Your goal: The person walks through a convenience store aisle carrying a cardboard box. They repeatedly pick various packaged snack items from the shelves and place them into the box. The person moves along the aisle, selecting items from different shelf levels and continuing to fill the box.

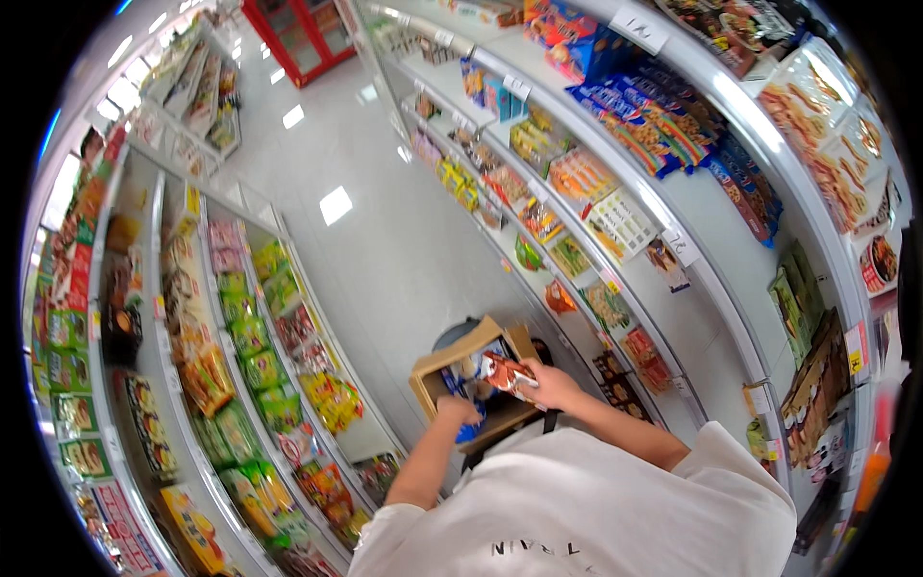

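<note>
The right hand (546, 387) grips 1 red-and-white snack packet (508, 373) over 1 open cardboard box (435, 370). The left hand (458, 411) reaches inside among blue packets (460, 385); whether its fingers are open or closed cannot be told.

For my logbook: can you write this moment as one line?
left hand: in cardboard box | right hand: holds red snack packet | shelves both sides

left hand (458, 411) lowered, right hand (548, 385) gripping
</note>
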The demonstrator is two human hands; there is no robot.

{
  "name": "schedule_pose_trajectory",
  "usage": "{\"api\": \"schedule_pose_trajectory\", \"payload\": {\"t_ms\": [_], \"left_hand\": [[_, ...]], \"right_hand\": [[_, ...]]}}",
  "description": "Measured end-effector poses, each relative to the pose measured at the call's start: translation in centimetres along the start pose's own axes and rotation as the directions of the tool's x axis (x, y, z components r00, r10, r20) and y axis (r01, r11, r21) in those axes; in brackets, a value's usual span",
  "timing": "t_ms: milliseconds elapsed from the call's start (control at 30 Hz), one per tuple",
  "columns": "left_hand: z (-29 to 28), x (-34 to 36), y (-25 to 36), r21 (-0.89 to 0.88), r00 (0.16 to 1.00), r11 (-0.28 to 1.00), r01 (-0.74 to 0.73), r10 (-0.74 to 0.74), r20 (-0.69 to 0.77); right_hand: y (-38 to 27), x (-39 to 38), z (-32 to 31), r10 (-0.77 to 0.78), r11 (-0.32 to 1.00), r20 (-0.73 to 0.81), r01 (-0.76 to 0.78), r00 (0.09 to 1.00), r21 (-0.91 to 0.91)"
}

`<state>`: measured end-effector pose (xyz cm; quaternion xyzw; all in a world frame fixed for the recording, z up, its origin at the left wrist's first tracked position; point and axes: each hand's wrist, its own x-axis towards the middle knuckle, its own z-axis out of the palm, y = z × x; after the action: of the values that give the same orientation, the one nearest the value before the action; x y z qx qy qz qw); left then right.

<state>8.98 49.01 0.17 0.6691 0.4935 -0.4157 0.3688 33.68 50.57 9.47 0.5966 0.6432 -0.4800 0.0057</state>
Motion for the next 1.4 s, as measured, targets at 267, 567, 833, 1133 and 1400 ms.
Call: {"api": "schedule_pose_trajectory", "payload": {"t_ms": [267, 567, 833, 1133, 1400], "left_hand": [[9.6, 7.7, -2.2, -0.48, 0.974, 0.849, -0.222, 0.17, -0.149], [8.4, -4.2, 2.3, -0.536, 0.868, 0.839, -0.097, -0.193, -0.458], [13.8, -4.7, 6.1, -0.645, 0.621, 0.76, -0.079, -0.469, -0.628], [14.4, -3.6, 5.2, -0.634, 0.608, 0.771, -0.059, -0.476, -0.635], [9.9, -5.2, 2.2, -0.556, 0.812, 0.829, -0.056, -0.287, -0.509]], "right_hand": [[-0.9, 4.7, 2.7, -0.389, 0.888, 0.017, 0.38, 0.921, -0.258], [1.2, 13.9, 9.4, -0.254, 0.963, 0.268, 0.268, 0.929, -0.018], [5.2, 19.8, 13.2, 0.077, 0.991, 0.258, -0.047, 0.963, -0.122], [4.7, 14.9, 15.1, -0.138, 0.875, -0.061, 0.093, 0.989, -0.474], [3.1, 0.8, 9.3, -0.654, 0.444, 0.26, 0.639, 0.71, -0.628]]}}
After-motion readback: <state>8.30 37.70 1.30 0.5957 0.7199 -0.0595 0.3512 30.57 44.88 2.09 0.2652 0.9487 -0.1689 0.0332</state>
